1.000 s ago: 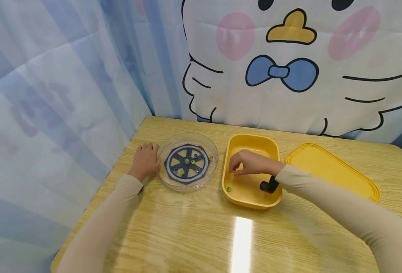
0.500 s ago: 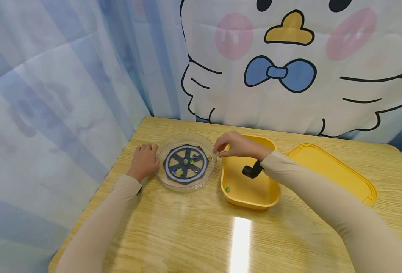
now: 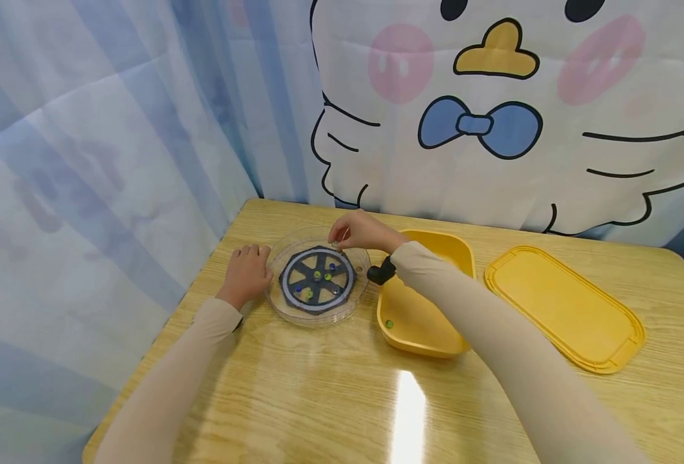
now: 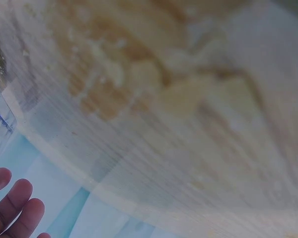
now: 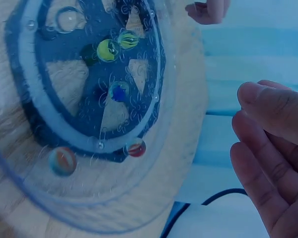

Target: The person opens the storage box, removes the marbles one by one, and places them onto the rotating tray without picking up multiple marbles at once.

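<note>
A clear round dish (image 3: 280, 307) with a dark spoked wheel shape (image 3: 316, 280) showing in it holds several glass marbles. Among them are a yellow marble (image 5: 108, 50), a blue marble (image 5: 119, 92) and an orange-streaked marble (image 5: 63, 161). Over the dish's far right side, my right hand (image 3: 361, 231) pinches a small clear marble (image 3: 334, 244) at its fingertips; in the right wrist view the thumb hides it. My left hand (image 3: 245, 274) rests at the dish's left side, touching the rim, its fingers (image 4: 14, 201) loosely extended.
Right of the dish stands a yellow tub (image 3: 420, 348), with one green marble (image 3: 389, 324) in its near left corner. A yellow lid (image 3: 568, 306) lies flat farther right. A printed curtain (image 3: 434, 174) hangs behind the wooden table (image 3: 318, 386).
My right hand has moved left, out of the yellow tub and across its rim, to over the dish with the marble. My left hand has stayed at the dish.
</note>
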`<action>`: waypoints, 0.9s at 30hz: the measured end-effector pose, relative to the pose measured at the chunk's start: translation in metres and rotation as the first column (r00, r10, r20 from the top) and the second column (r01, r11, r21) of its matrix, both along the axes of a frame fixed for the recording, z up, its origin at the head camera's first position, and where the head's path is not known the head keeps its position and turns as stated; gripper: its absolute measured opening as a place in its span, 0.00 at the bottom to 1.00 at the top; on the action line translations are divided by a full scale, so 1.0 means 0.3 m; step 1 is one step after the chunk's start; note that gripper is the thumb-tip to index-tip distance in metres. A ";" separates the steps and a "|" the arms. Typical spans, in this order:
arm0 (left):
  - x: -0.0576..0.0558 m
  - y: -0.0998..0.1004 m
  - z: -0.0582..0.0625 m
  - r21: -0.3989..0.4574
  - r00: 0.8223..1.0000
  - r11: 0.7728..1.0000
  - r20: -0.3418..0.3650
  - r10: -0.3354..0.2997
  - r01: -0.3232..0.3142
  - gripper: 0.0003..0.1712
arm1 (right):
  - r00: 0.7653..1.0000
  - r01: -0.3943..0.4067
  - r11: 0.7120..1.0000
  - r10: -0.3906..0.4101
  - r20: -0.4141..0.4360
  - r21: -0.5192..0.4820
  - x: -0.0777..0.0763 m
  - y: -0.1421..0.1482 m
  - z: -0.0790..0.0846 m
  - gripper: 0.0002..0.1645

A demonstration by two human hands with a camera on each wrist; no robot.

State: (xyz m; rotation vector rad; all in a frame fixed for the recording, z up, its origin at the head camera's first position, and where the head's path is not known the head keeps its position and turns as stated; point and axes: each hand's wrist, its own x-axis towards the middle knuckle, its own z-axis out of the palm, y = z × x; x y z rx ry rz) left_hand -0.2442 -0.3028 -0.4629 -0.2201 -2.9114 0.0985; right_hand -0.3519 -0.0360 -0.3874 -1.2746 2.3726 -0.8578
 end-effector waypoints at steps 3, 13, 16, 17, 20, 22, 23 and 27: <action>-0.001 0.000 -0.001 0.001 1.000 1.000 -0.010 -0.004 0.004 0.16 | 1.000 0.009 1.000 -0.010 0.025 0.013 -0.017 -0.038 -0.017 0.09; -0.004 -0.002 -0.004 -0.004 1.000 1.000 -0.014 -0.002 0.002 0.15 | 0.999 0.009 0.999 -0.011 0.036 0.037 -0.051 -0.124 -0.083 0.08; -0.004 -0.003 -0.007 -0.001 1.000 1.000 -0.016 -0.004 0.004 0.15 | 1.000 -0.004 0.998 0.003 0.021 0.055 -0.052 -0.140 -0.101 0.08; -0.004 -0.003 -0.007 0.000 1.000 1.000 -0.016 -0.004 0.004 0.15 | 1.000 -0.007 0.998 0.007 0.016 0.062 -0.053 -0.146 -0.107 0.08; -0.005 -0.004 -0.008 -0.003 1.000 1.000 -0.010 -0.003 0.003 0.15 | 1.000 -0.016 0.997 0.015 0.018 0.079 -0.053 -0.157 -0.120 0.07; -0.006 -0.004 -0.008 -0.009 1.000 1.000 -0.004 -0.001 0.001 0.16 | 0.999 -0.018 0.996 0.015 0.030 0.088 -0.050 -0.163 -0.124 0.07; -0.006 -0.004 -0.008 -0.013 1.000 1.000 -0.003 0.001 -0.001 0.16 | 0.999 -0.021 0.996 0.018 0.036 0.088 -0.049 -0.164 -0.125 0.07; -0.003 -0.003 -0.008 -0.023 1.000 1.000 -0.008 0.000 -0.001 0.16 | 0.998 -0.033 0.995 0.027 0.062 0.095 -0.045 -0.171 -0.131 0.07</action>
